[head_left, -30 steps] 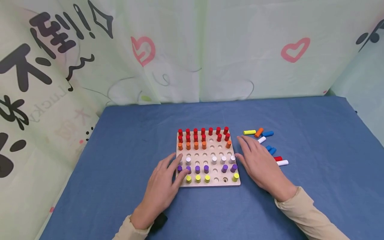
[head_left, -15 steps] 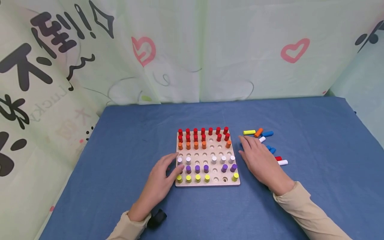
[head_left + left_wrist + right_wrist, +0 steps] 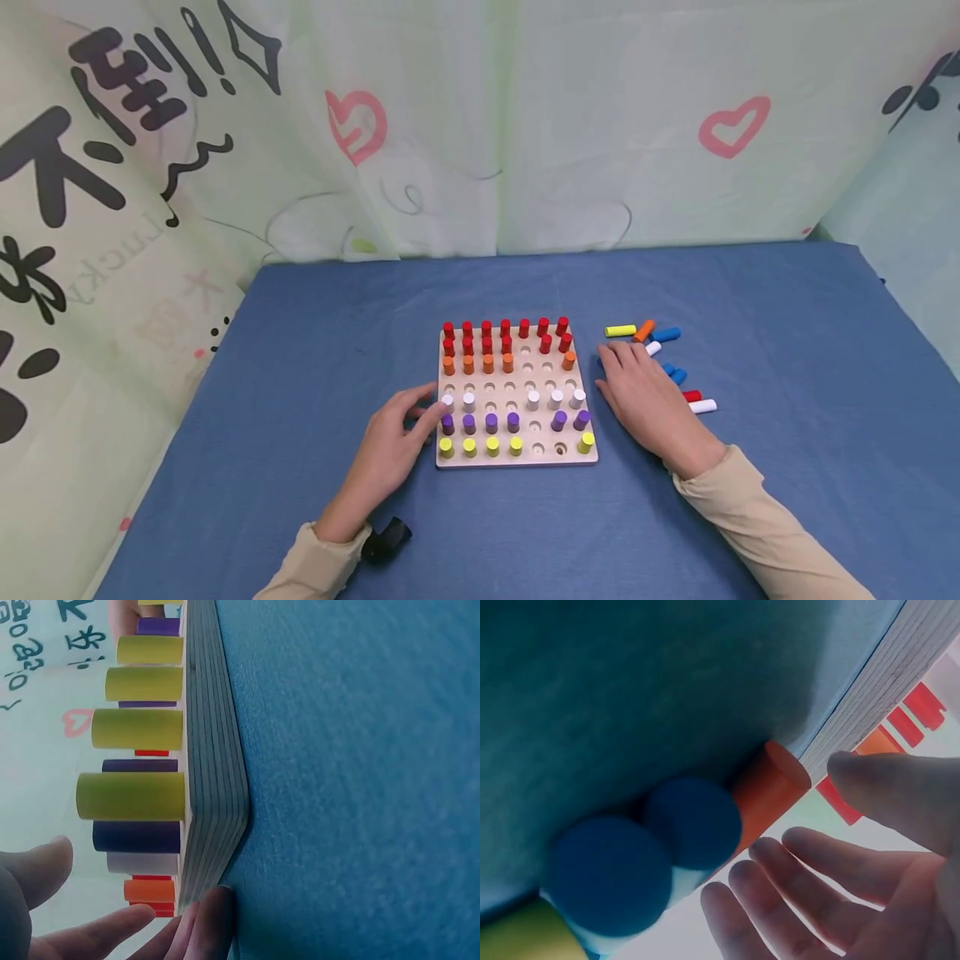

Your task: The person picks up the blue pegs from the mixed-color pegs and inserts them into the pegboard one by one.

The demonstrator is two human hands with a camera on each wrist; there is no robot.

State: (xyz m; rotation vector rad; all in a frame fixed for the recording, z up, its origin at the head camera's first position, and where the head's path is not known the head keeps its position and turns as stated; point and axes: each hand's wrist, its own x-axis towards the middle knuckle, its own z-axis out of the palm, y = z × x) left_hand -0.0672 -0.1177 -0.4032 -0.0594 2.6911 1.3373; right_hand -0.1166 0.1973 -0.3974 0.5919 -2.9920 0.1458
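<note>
A square wooden pegboard (image 3: pixel 543 460) lies flat, with rows of red, orange, white, purple and yellow pegs standing in its holes. My left hand (image 3: pixel 386 450) is at the board's left edge, thumb apart from the fingers. In the left wrist view, some fingertips (image 3: pixel 214 919) lie against the layered side of the board, beyond a yellow peg (image 3: pixel 131 796). To the right of the board, my right hand (image 3: pixel 645 400) hovers palm down over loose pegs. Its fingers are spread and relaxed near an orange-red peg (image 3: pixel 769 795) and a blue peg (image 3: pixel 611 874), gripping neither.
Right of the board lie a yellow peg (image 3: pixel 620 331), an orange peg (image 3: pixel 643 332), a blue peg (image 3: pixel 666 334), a red peg (image 3: pixel 692 396) and a white peg (image 3: pixel 703 407). A blue cloth (image 3: pixel 337 333) covers the table; a printed curtain (image 3: pixel 562 167) hangs behind.
My left hand has drawn back leftward from over the corner pegs to the board's edge. The right hand has shifted slightly right, away from the board. The pegs in the board look unchanged.
</note>
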